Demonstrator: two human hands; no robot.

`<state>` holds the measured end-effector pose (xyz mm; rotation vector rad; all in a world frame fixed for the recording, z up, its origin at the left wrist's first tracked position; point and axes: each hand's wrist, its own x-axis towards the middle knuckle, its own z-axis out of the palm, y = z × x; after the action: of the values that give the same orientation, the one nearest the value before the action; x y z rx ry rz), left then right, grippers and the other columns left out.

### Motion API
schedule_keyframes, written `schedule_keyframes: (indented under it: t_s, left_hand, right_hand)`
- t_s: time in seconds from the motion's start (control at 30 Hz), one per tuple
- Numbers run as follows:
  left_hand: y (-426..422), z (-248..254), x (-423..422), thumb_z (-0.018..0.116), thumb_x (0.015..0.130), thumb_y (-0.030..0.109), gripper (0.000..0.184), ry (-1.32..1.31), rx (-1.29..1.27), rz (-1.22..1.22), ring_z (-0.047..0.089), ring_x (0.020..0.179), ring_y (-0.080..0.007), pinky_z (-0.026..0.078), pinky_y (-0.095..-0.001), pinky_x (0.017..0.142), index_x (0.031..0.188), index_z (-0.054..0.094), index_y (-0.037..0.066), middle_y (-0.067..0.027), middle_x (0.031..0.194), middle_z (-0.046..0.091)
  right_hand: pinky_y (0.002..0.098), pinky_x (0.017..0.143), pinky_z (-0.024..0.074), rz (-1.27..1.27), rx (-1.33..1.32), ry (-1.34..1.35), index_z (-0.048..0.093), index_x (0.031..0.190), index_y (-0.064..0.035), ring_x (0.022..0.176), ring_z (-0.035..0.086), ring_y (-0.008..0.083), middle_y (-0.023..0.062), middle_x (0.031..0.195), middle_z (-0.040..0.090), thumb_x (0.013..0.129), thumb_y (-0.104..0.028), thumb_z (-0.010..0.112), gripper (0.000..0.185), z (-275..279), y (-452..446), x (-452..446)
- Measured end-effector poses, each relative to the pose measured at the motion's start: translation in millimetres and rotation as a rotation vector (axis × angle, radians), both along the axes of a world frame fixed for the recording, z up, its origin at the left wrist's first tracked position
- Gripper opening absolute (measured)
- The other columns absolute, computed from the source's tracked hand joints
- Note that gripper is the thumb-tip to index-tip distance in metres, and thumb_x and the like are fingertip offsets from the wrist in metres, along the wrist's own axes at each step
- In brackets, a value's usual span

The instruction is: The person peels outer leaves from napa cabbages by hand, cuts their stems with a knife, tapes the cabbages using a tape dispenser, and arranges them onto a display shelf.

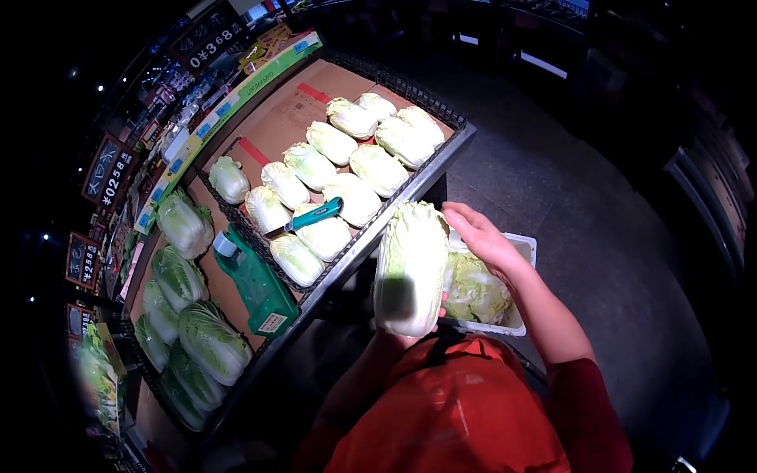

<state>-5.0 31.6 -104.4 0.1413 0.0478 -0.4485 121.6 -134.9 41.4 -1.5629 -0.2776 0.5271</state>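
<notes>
The right hand [485, 236] is raised, fingers extended and held together against the upper side of the cabbage [414, 264]. The base is cupped by the partly hidden left hand [400, 340]. The cabbage is held between the black crate [422, 88] and white bin [518, 314].

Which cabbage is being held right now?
The long cabbage in front of the red clothing, the right hand at its upper side. It alone is held; those on the stand lie untouched.
</notes>
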Motion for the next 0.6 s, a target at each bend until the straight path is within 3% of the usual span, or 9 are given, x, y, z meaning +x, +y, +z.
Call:
schedule_keyframes:
  t_s: [0.07, 0.13, 0.2, 0.3, 0.33, 0.5, 0.53, 0.6]
  left_hand:
    - [5, -4, -2, 0.042, 0.081, 0.065, 0.081, -0.04, 0.051, 0.003, 0.06, 0.093, -0.0434, 0.056, -0.0497, 0.061, 0.135, 0.034, 0.005, -0.0328, 0.118, 0.048]
    - [8, -3, -1, 0.043, 0.082, 0.064, 0.082, -0.07, 0.087, 0.028, 0.059, 0.093, -0.0462, 0.055, -0.0516, 0.064, 0.137, 0.032, 0.004, -0.0351, 0.117, 0.047]
    - [10, -1, -3, 0.044, 0.082, 0.062, 0.082, -0.11, 0.133, 0.078, 0.055, 0.1, -0.0444, 0.051, -0.052, 0.074, 0.138, 0.03, 0.005, -0.0319, 0.122, 0.045]
    - [8, 2, -11, 0.045, 0.082, 0.06, 0.08, -0.178, 0.201, 0.194, 0.046, 0.12, -0.0347, 0.038, -0.0504, 0.099, 0.14, 0.029, 0.008, -0.0187, 0.136, 0.041]
    - [11, -8, -13, 0.05, 0.078, 0.065, 0.091, -0.112, 0.15, 0.184, 0.052, 0.107, -0.0445, 0.047, -0.0536, 0.087, 0.138, 0.027, 0.0, -0.0264, 0.13, 0.042]
    - [10, 3, -18, 0.036, 0.085, 0.063, 0.075, -0.048, 0.24, 0.258, 0.041, 0.123, -0.0289, 0.032, -0.0464, 0.102, 0.138, 0.033, 0.01, -0.0104, 0.137, 0.041]
    - [9, 6, -20, 0.034, 0.087, 0.062, 0.073, -0.029, 0.258, 0.272, 0.038, 0.127, -0.0258, 0.029, -0.0449, 0.106, 0.139, 0.034, 0.011, -0.0072, 0.138, 0.04]
    - [9, 10, -19, 0.035, 0.085, 0.066, 0.075, -0.064, 0.4, 0.307, 0.038, 0.127, -0.0255, 0.028, -0.0459, 0.106, 0.138, 0.035, 0.013, -0.0069, 0.138, 0.04]
  right_hand:
    - [0.0274, 0.094, 0.0373, 0.171, 0.055, 0.046, 0.051, 0.119, 0.0032, 0.108, 0.05, 0.0131, 0.0075, 0.113, 0.058, 0.092, -0.044, 0.047, 0.054, -20, 10, 19]
    - [0.026, 0.088, 0.0414, 0.256, 0.126, 0.109, 0.055, 0.115, 0.0019, 0.099, 0.054, 0.0112, 0.0051, 0.106, 0.061, 0.092, -0.038, 0.05, 0.047, -35, 17, 30]
    - [0.0243, 0.082, 0.0445, 0.238, 0.179, 0.103, 0.058, 0.111, 0.0004, 0.09, 0.056, 0.0092, 0.0031, 0.099, 0.063, 0.093, -0.032, 0.052, 0.038, -34, 21, 29]
    - [0.0219, 0.075, 0.0463, 0.065, 0.224, -0.02, 0.061, 0.106, -0.0016, 0.082, 0.057, 0.0064, 0.001, 0.092, 0.064, 0.093, -0.022, 0.054, 0.025, -26, 23, 18]
    - [0.0214, 0.074, 0.0461, 0.009, 0.243, -0.065, 0.062, 0.104, -0.0021, 0.081, 0.056, 0.0058, 0.0006, 0.091, 0.063, 0.093, -0.02, 0.054, 0.023, -31, 24, 18]
    - [0.0186, 0.071, 0.0427, -0.198, 0.44, -0.267, 0.058, 0.1, -0.004, 0.077, 0.051, 0.0024, -0.0027, 0.086, 0.058, 0.096, -0.017, 0.048, 0.017, -26, 15, 13]
    - [0.0156, 0.06, 0.0326, -0.236, 0.449, -0.266, 0.058, 0.099, -0.0052, 0.066, 0.038, 0.0002, -0.0088, 0.075, 0.048, 0.095, -0.02, 0.05, 0.018, -14, 12, 8]
    - [0.0148, 0.06, 0.0338, -0.247, 0.48, -0.293, 0.058, 0.099, -0.0052, 0.067, 0.04, 0.0004, -0.0075, 0.078, 0.05, 0.095, -0.02, 0.05, 0.017, -3, 4, 4]
